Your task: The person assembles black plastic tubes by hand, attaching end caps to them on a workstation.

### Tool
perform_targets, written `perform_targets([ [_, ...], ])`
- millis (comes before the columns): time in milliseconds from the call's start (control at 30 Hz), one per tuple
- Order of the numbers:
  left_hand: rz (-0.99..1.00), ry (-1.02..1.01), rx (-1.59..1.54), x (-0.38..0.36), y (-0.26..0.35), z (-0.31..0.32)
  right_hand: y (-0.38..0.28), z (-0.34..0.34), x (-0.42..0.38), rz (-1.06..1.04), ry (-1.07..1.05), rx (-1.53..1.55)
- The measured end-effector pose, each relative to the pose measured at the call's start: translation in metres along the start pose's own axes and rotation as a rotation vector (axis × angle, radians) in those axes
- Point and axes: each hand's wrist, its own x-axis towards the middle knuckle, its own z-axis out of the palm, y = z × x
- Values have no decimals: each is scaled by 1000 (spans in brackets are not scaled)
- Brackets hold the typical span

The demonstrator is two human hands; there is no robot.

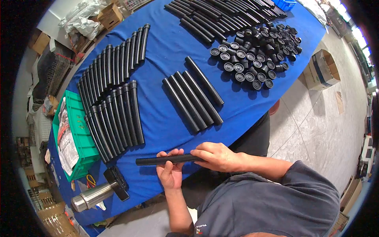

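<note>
A black tube (148, 161) lies nearly level across both hands, just off the table's near edge. My left hand (170, 172) supports it from below, fingers behind it and thumb in front. My right hand (219, 157) is closed around its right end, which the fingers hide. Beyond the hands, several plain black tubes (193, 103) lie side by side on the blue cloth (158, 106). On the left are two rows of black tubes (114, 122) with wider caps on their far ends.
Loose black caps (248, 59) are heaped at the far right, beside more tubes (221, 17). A green crate (81, 136) with newspaper stands left, near a steel bottle (92, 196) and a dark, phone-like device (116, 183). A cardboard box (321, 71) sits on the floor.
</note>
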Motion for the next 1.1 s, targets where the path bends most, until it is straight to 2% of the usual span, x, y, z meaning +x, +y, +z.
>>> perform_targets([
  [100, 17, -50, 18, -1, 0, -10, -1, -4, 0, 106, -41, 136],
  [200, 7, -33, 24, -1, 0, -8, -20, -26, 17, 690, -297, 503],
  [233, 5, -17, 23, -1, 0, -4, -6, -11, 9, 259, -94, 273],
  [333, -2, -21, 7, -1, 1, -5, 3, 5, 0, -60, 32, -100],
  [367, -5, -31, 0, -1, 1, -6, 1, 3, -1, -38, 35, -31],
  [467, 26, -75, 19, -1, -1, -8, -3, -9, 2, 277, -128, 329],
  [500, 18, -46, 30, -1, -1, -6, -20, -28, 19, 762, -347, 555],
  [600, 4, -3, 34, 0, 0, 1, -1, -1, 2, -12, 26, 5],
  [633, 4, -12, 16, 0, 1, -1, -3, 1, -1, -55, -9, -132],
  [767, 34, -63, 27, -1, 0, -12, -10, -8, 10, 148, 4, 227],
  [800, 27, -48, 36, -2, 0, -11, -24, -26, 17, 729, -252, 542],
  [867, 13, -19, 51, -1, 0, -5, -20, -22, 15, 731, -245, 517],
  [933, 11, 1, 24, 0, 0, -1, 0, 3, -5, 78, 4, 98],
  [1067, 12, -42, -9, 0, 0, -10, -2, 2, -4, 72, 5, 119],
  [1100, 20, -57, -5, 0, 0, -11, -4, -2, -1, 153, -64, 186],
])
